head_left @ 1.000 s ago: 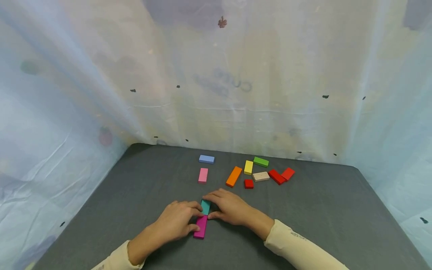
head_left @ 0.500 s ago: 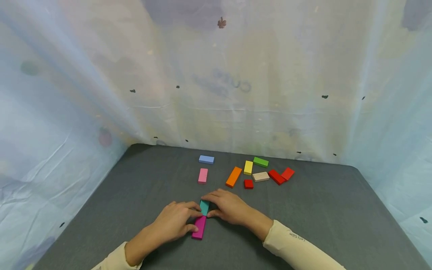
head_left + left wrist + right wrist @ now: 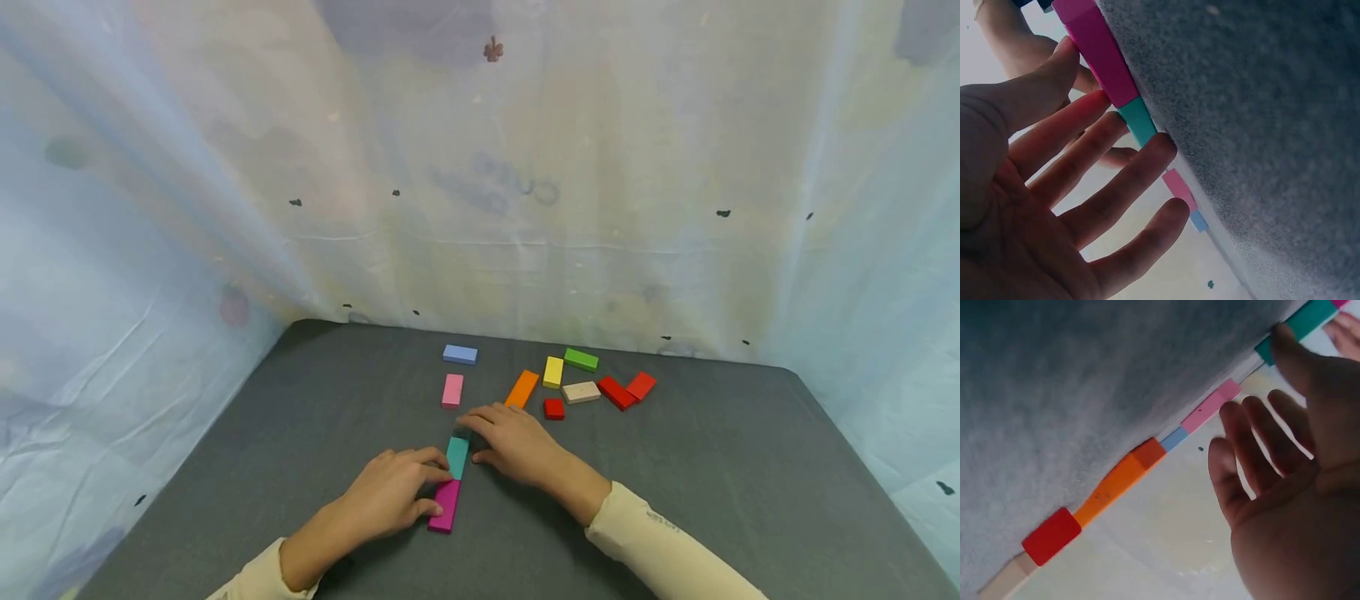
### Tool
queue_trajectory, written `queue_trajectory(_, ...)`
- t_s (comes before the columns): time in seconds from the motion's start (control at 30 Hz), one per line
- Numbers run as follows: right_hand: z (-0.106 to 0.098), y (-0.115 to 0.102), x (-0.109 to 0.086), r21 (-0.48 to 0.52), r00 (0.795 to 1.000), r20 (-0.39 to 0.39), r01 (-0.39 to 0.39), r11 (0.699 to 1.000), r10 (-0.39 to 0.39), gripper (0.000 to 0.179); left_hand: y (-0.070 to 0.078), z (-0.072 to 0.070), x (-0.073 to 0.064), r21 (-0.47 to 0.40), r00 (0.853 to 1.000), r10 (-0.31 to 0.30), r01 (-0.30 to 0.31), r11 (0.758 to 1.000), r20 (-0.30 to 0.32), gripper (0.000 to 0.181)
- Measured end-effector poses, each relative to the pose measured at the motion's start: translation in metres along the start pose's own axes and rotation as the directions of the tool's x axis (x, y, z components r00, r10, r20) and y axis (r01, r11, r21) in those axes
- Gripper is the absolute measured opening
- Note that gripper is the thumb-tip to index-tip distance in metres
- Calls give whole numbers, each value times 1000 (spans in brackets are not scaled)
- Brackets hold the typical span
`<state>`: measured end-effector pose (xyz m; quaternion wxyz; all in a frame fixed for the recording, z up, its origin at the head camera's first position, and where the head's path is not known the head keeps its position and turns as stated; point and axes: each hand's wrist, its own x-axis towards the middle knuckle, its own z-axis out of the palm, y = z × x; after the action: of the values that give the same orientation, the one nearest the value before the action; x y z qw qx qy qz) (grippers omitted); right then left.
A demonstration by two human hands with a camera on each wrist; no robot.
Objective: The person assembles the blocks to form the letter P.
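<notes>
A magenta block (image 3: 446,505) and a teal block (image 3: 457,457) lie end to end in a line on the dark table. My left hand (image 3: 393,490) is at their left side, thumb at the magenta block and index fingertip by the seam. In the left wrist view its fingers spread loosely alongside the magenta block (image 3: 1105,59) and the teal block (image 3: 1138,121). My right hand (image 3: 517,443) hovers near the far end of the teal block, apart from it in the head view. Its fingers are relaxed with nothing between them in the right wrist view.
Beyond the hands lie a pink block (image 3: 452,390) and a blue block (image 3: 460,355). Right of them are an orange block (image 3: 522,388), yellow block (image 3: 552,372), green block (image 3: 581,359), natural wood block (image 3: 581,392), small red block (image 3: 553,408) and two touching red blocks (image 3: 617,393).
My right hand has let go of the teal block and moved away toward the far right, now overlapping the orange block's near end. The left hand has stayed almost still beside the two blocks.
</notes>
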<state>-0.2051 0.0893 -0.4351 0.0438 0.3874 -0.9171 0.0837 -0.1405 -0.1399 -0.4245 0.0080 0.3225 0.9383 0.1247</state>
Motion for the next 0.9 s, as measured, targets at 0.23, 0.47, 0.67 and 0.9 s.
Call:
queue_trajectory(0.23, 2, 14, 10, -73, 995, -100, -31, 997, 24, 50, -1, 1, -1, 2, 1000, -10, 10, 1000, 6, 35)
queue_trajectory(0.47, 6, 26, 31, -50, 992, -97, -83, 995, 78, 53, 2, 0, -2, 4, 1000, -14, 14, 1000, 5, 35)
queue_trajectory(0.67, 10, 35, 51, 101, 985, -47, -160, 982, 165, 58, 1, 0, -1, 10, 1000, -15, 15, 1000, 11, 36)
queue_trajectory(0.9, 11, 42, 65, 210, 983, -2, -177, 962, 182, 63, 2, -1, -1, 18, 1000, -11, 11, 1000, 8, 36)
